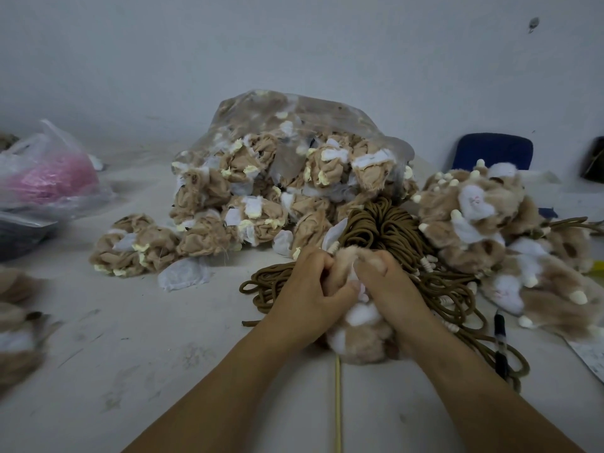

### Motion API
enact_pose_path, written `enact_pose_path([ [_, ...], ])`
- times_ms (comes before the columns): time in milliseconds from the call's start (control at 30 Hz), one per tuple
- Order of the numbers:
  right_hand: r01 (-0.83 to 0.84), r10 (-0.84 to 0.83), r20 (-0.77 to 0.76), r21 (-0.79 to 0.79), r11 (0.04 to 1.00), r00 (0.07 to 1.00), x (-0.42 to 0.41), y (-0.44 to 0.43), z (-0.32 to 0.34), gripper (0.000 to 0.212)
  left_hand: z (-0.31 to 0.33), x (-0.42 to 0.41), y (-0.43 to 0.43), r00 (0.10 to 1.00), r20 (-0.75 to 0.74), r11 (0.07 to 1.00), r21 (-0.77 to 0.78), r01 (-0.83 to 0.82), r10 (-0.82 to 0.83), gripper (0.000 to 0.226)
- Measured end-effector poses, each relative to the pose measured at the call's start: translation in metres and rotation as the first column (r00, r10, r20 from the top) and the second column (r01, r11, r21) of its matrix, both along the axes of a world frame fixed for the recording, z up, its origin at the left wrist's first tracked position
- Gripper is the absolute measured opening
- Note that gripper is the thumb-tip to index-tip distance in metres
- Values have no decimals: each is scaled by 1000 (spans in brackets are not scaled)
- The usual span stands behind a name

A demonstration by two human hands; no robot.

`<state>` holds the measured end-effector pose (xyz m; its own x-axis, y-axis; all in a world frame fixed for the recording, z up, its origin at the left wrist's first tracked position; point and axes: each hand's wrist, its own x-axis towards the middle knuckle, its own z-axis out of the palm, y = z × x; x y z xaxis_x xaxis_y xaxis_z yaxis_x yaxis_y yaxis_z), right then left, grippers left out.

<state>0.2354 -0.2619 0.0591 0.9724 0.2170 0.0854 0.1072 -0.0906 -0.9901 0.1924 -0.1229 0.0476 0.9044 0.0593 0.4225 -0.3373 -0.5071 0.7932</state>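
Note:
A tan and white plush toy skin (359,335) sits between both hands at the middle of the table. My left hand (307,289) grips its upper left part with curled fingers. My right hand (389,282) grips its upper right part, fingers curled into the fur. A thin wooden stick (337,403) runs from under the plush toward me. Behind the hands lies a bundle of brown cords (382,223) with small white beads.
A clear plastic bag (294,152) spills inside-out plush skins at the back. Turned plush skins (490,217) pile up at the right. A bag with pink material (49,178) stands at the left. A black pen (500,341) lies at the right. A blue chair back (493,152) stands behind.

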Motion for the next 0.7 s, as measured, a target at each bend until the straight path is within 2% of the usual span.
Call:
enact_pose_path([
  [100, -43, 51, -58, 133, 990, 997, 0, 1, 1, 14, -1, 1, 2, 999, -52, 1000, -26, 7, -9, 26],
  [200, -107, 125, -82, 196, 975, 989, -2, 3, 2, 28, -2, 2, 5, 993, -114, 997, -71, -37, 29, 25],
  [267, -131, 152, -89, 208, 969, 984, -2, 3, 0, 29, -2, 2, 5, 991, -123, 995, -75, -60, 51, 29],
  [400, -89, 90, 78, -21, 996, 993, 0, 6, -4, 20, -2, 4, 6, 987, -106, 991, -50, -126, 120, 32],
  [500, -78, 114, 247, -149, 986, 962, -3, 7, -3, 31, -5, 6, 8, 975, -114, 980, -43, -195, 189, 30],
  [600, -81, 153, 341, -215, 973, 927, -8, 8, -1, 37, -7, 7, 9, 967, -140, 974, -56, -221, 212, 26],
  [700, -23, 79, 333, -168, 986, 940, -5, 7, -2, 34, -4, 6, 8, 973, -214, 972, -193, -133, 90, 27],
])
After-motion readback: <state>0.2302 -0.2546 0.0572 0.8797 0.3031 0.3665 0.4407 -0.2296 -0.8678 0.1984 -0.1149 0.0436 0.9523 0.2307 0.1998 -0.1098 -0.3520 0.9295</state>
